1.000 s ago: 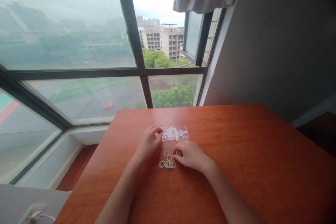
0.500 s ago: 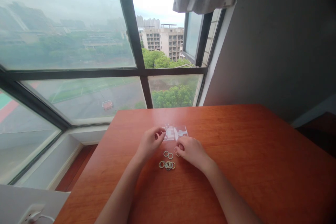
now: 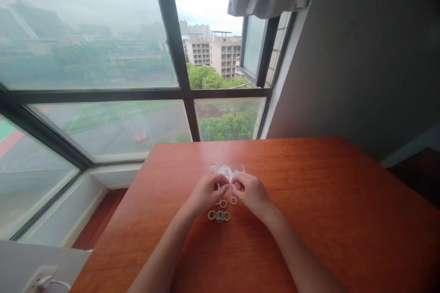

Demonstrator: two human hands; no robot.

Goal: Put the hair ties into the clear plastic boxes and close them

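The left hand [image 3: 211, 191] and the right hand [image 3: 251, 191] are held close together above the desk [image 3: 309, 183], their fingertips almost meeting. On each hand the fingers are curled, with thumb and forefinger drawn into a narrow pinch; whether anything is gripped by either (the tips are too small and blurred to be read) cannot be told. Just beyond the hands, an open clear case [image 3: 222, 169] is seen, its near edge covered by them, and some small pieces [image 3: 213, 169] can be made out at its left end. Nearer the viewer, a cluster of pale rings [image 3: 220, 216] is spread on the desk, several overlapped. Between that cluster and the hands, a single ring [image 3: 233, 203] is placed below the right fingers, while two more are found below the left hand, one partly hidden by it.
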